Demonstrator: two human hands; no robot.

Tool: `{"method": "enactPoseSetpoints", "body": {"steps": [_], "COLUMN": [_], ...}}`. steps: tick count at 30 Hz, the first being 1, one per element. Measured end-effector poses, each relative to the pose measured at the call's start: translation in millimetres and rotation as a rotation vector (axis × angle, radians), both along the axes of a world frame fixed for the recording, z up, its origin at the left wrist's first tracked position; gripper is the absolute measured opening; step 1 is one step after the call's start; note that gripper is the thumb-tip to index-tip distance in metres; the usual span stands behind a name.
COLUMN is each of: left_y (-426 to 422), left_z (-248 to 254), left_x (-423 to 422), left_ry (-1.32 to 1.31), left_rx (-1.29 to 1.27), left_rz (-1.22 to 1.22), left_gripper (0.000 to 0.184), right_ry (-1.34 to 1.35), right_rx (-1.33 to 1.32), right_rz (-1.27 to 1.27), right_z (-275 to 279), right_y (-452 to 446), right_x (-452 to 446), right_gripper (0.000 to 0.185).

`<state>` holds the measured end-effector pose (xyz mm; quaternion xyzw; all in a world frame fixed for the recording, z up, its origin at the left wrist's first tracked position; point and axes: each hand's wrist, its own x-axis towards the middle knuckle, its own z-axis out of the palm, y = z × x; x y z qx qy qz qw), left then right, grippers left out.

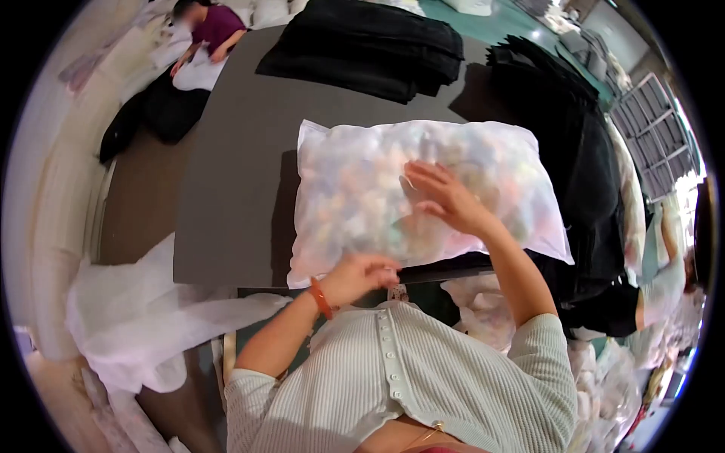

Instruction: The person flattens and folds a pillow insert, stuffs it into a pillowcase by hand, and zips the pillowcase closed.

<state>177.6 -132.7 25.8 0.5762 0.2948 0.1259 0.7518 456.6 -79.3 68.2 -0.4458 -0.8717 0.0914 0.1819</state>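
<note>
A plump white pillow-shaped bag (pixel 355 189) lies flat on the dark grey table, and blurred multicoloured filling shows through its thin fabric. My right hand (pixel 445 198) is over the middle of the bag, fingers stretched out and holding nothing; whether the palm presses on it I cannot tell. Beside the bag's near edge is my left hand (pixel 359 278), with an orange bracelet (pixel 321 298) on the wrist. Its fingers are loosely bent, slightly blurred, and apart, with nothing visible in them.
Folded black cloth (pixel 370 49) lies at the table's (pixel 234 166) far side. More black cloth (pixel 581 151) is piled along the right. White sheeting (pixel 143 325) hangs at the near left. A person in a purple shirt (pixel 217 26) handles white material at the far left; another person's arm (pixel 671 226) shows at right.
</note>
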Motion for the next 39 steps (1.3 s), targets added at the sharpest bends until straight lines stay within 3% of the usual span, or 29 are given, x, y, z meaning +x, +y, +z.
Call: {"method": "enactPoseSetpoints", "body": {"steps": [2, 4, 5, 7, 8, 10, 12, 14, 18, 20, 22, 24, 26, 28, 32, 33, 34, 36, 37, 38, 39], "left_y": [21.6, 49.1, 60.5, 82.4, 81.3, 62.4, 47.0, 59.8, 188.5, 226.5, 224.6, 170.9, 127.7, 101.8, 146.5, 144.6, 144.6, 141.2, 143.0, 142.0, 139.2], "left_z": [38.0, 65.3, 59.6, 30.5, 13.9, -25.4, -57.7, -73.1, -98.9, -76.5, -77.2, -105.2, -103.4, -98.7, -78.1, -66.1, -51.7, -24.2, -10.8, 0.8, 11.2], "left_x": [3.7, 25.8, 37.3, 70.5, 81.1, 76.2, 79.9, 91.7, 130.7, 131.2, 136.0, 110.7, 103.7, 91.4, 106.1, 106.1, 108.0, 121.5, 127.1, 133.8, 154.0], "left_ry": [-0.002, 0.016, 0.005, 0.347, 0.309, 0.7, 0.679, 0.671, 0.881, 0.874, 0.869, 0.852, 0.789, 0.757, 0.75, 0.831, 0.908, 0.929, 0.916, 0.904, 0.7], "left_rx": [0.446, 0.93, 0.934, 1.459, 1.461, 1.358, 1.431, 1.475, 1.486, 1.371, 1.249, 1.481, 1.48, 1.431, 1.46, 1.381, 1.304, 1.388, 1.373, 1.35, 1.64], "left_rz": [0.355, 0.478, 0.461, 0.519, 0.489, 0.246, 0.231, 0.194, 0.307, 0.281, 0.251, 0.221, 0.197, 0.15, 0.196, 0.127, 0.055, 0.061, 0.089, 0.12, 0.223], "left_gripper": [0.031, 0.035, 0.035, 0.052, 0.052, 0.067, 0.07, 0.073, 0.069, 0.068, 0.067, 0.067, 0.066, 0.066, 0.066, 0.067, 0.067, 0.061, 0.056, 0.051, 0.039], "right_ry": [0.098, -0.086, -0.088, -0.306, -0.373, -0.44, -0.393, -0.268, -0.162, -0.106, -0.082, -0.042, 0.219, 0.264, 0.128, 0.16, 0.165, 0.487, 0.588, 0.587, 0.742], "right_rx": [-0.078, 0.155, 0.159, 0.31, 0.158, -0.002, -0.104, -0.083, 0.136, 0.162, 0.275, 0.232, 0.169, 0.176, 0.243, 0.31, 0.331, 0.092, 0.27, 0.397, 0.577], "right_rz": [0.016, -0.216, -0.235, -0.415, -0.477, -0.494, -0.531, -0.526, -0.575, -0.626, -0.65, -0.635, -0.39, -0.423, -0.5, -0.528, -0.546, -0.354, -0.372, -0.414, -0.607], "right_z": [34.8, 56.5, 53.4, 32.7, 7.1, -50.7, -59.5, -87.9, -106.4, -107.6, -122.2, -142.4, -162.0, -156.8, -105.8, -96.8, -87.2, -68.3, -50.2, -37.8, -44.1], "right_y": [5.7, 12.2, 13.0, 10.7, 1.4, -32.7, -60.3, -51.1, 76.1, 120.1, 113.5, 49.1, -11.3, -3.0, 25.1, 20.6, 11.5, -19.4, -46.9, -76.2, -98.5], "right_x": [1.4, 13.1, 22.8, 51.7, 66.5, 70.1, 58.5, 72.7, 92.6, 87.2, 81.8, 80.5, 83.0, 76.2, 83.5, 82.8, 84.9, 101.9, 116.9, 141.7, 166.5], "right_gripper": [0.055, 0.055, 0.055, 0.059, 0.068, 0.084, 0.084, 0.082, 0.075, 0.073, 0.073, 0.075, 0.074, 0.075, 0.072, 0.06, 0.06, 0.042, 0.03, 0.032, 0.031]}}
